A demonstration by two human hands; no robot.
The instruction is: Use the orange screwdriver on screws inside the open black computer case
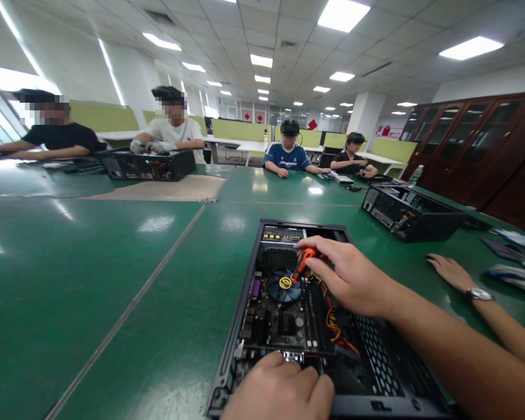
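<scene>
My right hand (354, 277) grips an orange-and-black screwdriver (307, 256) between thumb and fingers. Its shaft slants down toward the edge of a round CPU fan (285, 284) with a yellow centre label; the tip is hard to make out. The fan sits on a dark motherboard (284, 321) inside an open black computer case (240, 326) lying on its side. Over the near part of the case, my left hand (280, 391) has its fingers curled in by a circuit card (306, 353). What those fingers hold is hidden. Red, yellow and black cables (332, 321) run beside the motherboard.
A co-worker's hand (452, 271) with a wristwatch rests flat on the green table (157, 326) at right. Another open case (411, 216) stands beyond it. Gloves (516, 279) lie at the right edge. Several people sit across the table, one behind a case (149, 164) on cardboard (170, 189).
</scene>
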